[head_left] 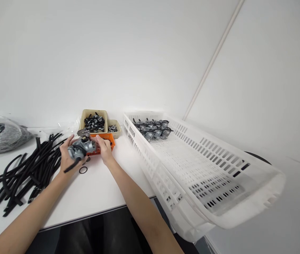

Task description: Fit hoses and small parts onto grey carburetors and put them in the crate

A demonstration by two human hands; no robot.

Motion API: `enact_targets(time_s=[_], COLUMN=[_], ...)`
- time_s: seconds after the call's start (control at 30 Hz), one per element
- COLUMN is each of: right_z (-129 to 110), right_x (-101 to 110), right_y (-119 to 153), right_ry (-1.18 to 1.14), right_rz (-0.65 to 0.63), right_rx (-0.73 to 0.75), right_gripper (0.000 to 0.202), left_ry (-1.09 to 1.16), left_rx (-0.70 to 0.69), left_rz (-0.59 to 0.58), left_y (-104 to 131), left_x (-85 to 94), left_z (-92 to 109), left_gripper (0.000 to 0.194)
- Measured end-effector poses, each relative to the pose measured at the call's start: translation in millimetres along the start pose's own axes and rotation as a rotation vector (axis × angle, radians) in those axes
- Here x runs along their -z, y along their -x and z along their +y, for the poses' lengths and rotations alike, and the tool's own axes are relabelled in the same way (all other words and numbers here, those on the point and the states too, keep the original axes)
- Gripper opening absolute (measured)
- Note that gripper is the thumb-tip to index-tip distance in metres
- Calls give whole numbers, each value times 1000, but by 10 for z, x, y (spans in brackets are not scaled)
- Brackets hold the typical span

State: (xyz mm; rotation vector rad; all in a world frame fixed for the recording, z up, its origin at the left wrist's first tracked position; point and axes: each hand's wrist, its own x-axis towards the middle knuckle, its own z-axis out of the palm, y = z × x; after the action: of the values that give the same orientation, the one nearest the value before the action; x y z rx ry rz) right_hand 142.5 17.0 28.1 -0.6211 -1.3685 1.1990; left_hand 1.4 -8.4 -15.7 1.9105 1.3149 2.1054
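Note:
A grey metal carburetor [80, 147] with a short black hose hanging from it is held above the white table. My left hand [65, 155] is wrapped around its left side and underside. At its right end, the bent fingers of my right hand [105, 150] close against the body; the fingertips are partly hidden. Just behind the hands stands an orange basket [112, 140], its contents mostly hidden. Below the carburetor a black rubber ring [83, 170] lies on the table.
Black hoses [37, 169] are heaped at left, before a plastic bag [7, 137] of dark parts. Two cream bins [82, 121] hold small parts at the back. At right, a large white crate [163, 173] holds several carburetors [152, 129] at its far end and overhangs the table's front edge.

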Motion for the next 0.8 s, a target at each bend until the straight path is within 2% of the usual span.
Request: enact_targets(time_s=[0.13, 0.23, 0.5, 0.8], right_z=[1, -3, 17, -33], right_x=[-26, -35, -26, -89], right_y=[30, 37, 8, 52], right_ry=[92, 96, 19, -41], right_rz=[-88, -131, -215, -272], right_rx=[86, 108, 11, -135], right_gripper=[42, 42, 70, 91], left_ry=[44, 29, 50, 68], left_rx=[-47, -54, -58, -94], left_rz=[87, 82, 104, 146], left_y=[-23, -30, -17, -12], left_x=[18, 30, 11, 16], left_z=[86, 107, 51, -7], left_gripper=[69, 69, 69, 73])
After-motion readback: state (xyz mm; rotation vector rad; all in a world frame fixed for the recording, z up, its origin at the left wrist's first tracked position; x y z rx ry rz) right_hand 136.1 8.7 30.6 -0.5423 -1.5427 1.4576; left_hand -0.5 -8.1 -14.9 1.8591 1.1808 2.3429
